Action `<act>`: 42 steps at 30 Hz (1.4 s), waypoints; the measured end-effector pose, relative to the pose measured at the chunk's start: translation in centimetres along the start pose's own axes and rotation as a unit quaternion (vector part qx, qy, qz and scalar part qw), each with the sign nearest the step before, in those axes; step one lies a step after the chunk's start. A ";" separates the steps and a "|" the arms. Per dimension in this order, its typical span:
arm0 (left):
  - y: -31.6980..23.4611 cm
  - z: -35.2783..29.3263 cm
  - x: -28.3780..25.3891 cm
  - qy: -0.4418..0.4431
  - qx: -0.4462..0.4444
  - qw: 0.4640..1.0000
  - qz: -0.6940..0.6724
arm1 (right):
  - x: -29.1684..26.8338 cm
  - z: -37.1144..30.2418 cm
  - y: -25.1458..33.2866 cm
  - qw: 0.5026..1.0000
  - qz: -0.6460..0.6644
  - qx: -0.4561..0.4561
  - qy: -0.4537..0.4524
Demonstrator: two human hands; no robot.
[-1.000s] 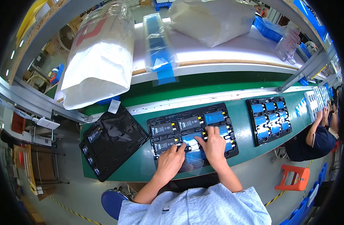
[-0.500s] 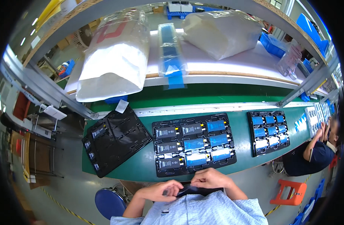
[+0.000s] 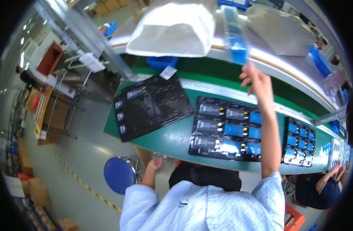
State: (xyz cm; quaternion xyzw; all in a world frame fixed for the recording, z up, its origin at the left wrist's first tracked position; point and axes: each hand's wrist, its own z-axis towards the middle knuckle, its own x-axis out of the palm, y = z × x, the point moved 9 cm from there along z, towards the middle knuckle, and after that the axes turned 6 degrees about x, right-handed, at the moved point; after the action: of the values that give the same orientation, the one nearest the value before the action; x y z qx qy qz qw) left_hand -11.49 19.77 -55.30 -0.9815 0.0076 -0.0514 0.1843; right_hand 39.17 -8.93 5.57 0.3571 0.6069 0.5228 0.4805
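My right hand (image 3: 258, 82) reaches up at the shelf's front edge, fingers bent and apart, beside the blue film strips (image 3: 238, 48) in a clear plastic sleeve. Whether a fingertip touches the strips I cannot tell. Low on the left, past the table's front edge, my left hand (image 3: 156, 164) is closed; a faint see-through scrap seems to stick out by it. Below my right forearm lies a black tray (image 3: 207, 152) of flat battery packs, some black-faced, like one pack (image 3: 206, 125), others covered in blue, like another (image 3: 233, 129). My forearm hides part of its right side.
Tilted black trays (image 3: 161, 104) lie at the left, a white label (image 3: 168, 72) at their far corner. Another battery tray (image 3: 298, 142) is farther right. White bags (image 3: 172, 36) fill the shelf. A blue stool (image 3: 120, 175) stands below left; a co-worker (image 3: 319, 188) sits at right.
Both hands were together before my chest. My right hand has gone up and forward to the blue strips; my left has dropped down to the left. The view has swung left.
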 end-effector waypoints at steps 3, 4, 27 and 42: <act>-2.3 -1.0 3.0 0.067 0.093 0.991 0.071 | 0.7 1.4 0.1 1.000 0.020 0.024 -0.002; -3.3 -1.7 4.3 0.080 0.129 0.981 0.122 | 0.5 1.7 -0.3 0.998 0.051 0.026 0.001; -8.7 -62.1 43.1 0.484 0.740 0.309 0.350 | -1.1 -0.9 4.6 0.907 -0.171 -0.280 -0.266; -9.1 -64.1 51.4 0.235 0.905 0.228 0.272 | -1.5 7.2 6.6 0.930 -0.230 -0.280 -0.057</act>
State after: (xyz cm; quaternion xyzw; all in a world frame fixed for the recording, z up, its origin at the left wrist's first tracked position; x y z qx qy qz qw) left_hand 32.92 3.39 12.42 -0.0424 0.2650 -0.1988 0.9426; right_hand 46.03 -6.96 12.36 0.0880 0.4727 0.5254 0.7020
